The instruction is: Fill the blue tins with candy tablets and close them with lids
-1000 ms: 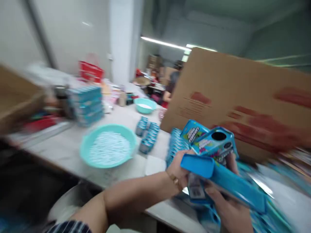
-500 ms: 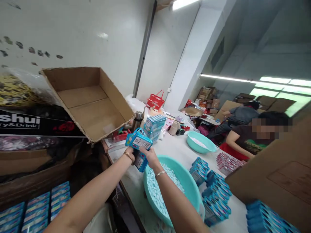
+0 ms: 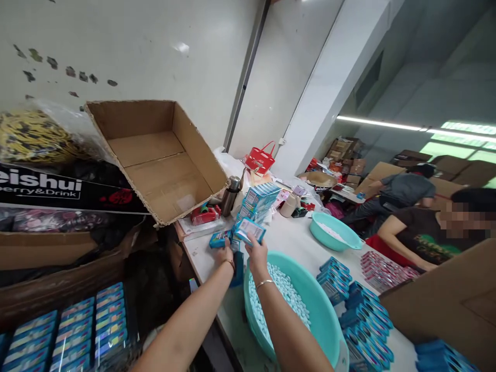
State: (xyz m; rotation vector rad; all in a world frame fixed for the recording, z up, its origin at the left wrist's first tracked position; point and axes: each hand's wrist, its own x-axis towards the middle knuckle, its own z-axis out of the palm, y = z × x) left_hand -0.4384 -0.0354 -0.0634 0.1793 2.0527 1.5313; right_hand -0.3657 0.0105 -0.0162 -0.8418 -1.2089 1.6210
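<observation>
My left hand (image 3: 225, 255) is closed around a small blue printed box (image 3: 220, 238) above the table's near left edge. Just to its right, my right hand (image 3: 257, 253) grips another blue box (image 3: 250, 230), its pale printed side facing up. A further blue box shape (image 3: 237, 269) shows below and between the hands; what supports it is hidden. Under my right forearm stands a turquoise basin (image 3: 321, 315) holding many small pale-blue pieces (image 3: 284, 289). Beyond my hands, light-blue boxes (image 3: 258, 200) are stacked on the white table (image 3: 287, 232).
Blue boxes (image 3: 366, 325) stand in rows right of the basin. An open cardboard carton (image 3: 163, 165) tilts at the left, above packed blue boxes (image 3: 73, 330). A steel flask (image 3: 230, 196) stands behind my hands. Another basin (image 3: 335, 235) and a seated co-worker (image 3: 411, 232) are farther right.
My hands have drawn apart, and the boxes they hold are now side by side instead of overlapping. The right-hand box has turned its pale side up. The view has shifted slightly left.
</observation>
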